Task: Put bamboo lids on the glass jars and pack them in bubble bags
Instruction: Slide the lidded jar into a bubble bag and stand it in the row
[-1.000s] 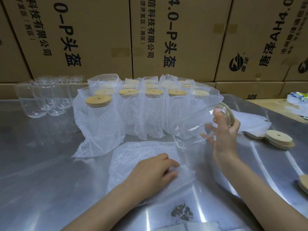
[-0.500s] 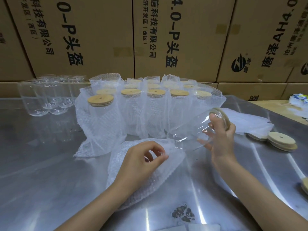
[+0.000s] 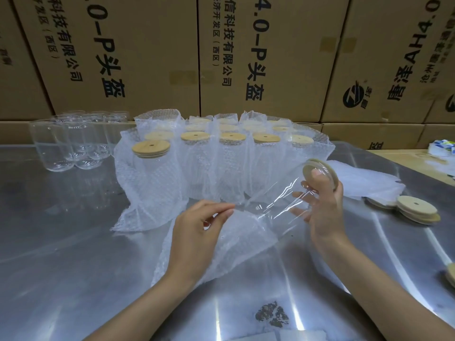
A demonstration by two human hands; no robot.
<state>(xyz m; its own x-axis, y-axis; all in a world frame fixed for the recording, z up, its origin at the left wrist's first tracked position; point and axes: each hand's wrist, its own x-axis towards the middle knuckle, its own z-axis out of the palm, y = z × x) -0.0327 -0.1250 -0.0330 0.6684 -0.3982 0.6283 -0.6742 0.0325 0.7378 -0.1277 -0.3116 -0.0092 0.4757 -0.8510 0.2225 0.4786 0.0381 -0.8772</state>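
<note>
Tilting toward the bubble bag [image 3: 236, 244], a lidded jar [image 3: 275, 195] is gripped by the right hand [image 3: 325, 212], thumb on lid [image 3: 322, 172]. Bag's edge is pinched btwn thumb & fingers of the left hand [image 3: 197, 232], just left of the jar's base.

Lidded jar [image 3: 278, 193] at bubble bag [image 3: 236, 239] mouth

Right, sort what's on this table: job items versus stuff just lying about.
Job:
- lidded jar, in the right hand
- bubble bag, pinched by the left hand
- bagged jars
- empty jars
- spare bamboo lids

Lying about:
- cardboard boxes
- blue-and-white packet
- dark stain
</note>
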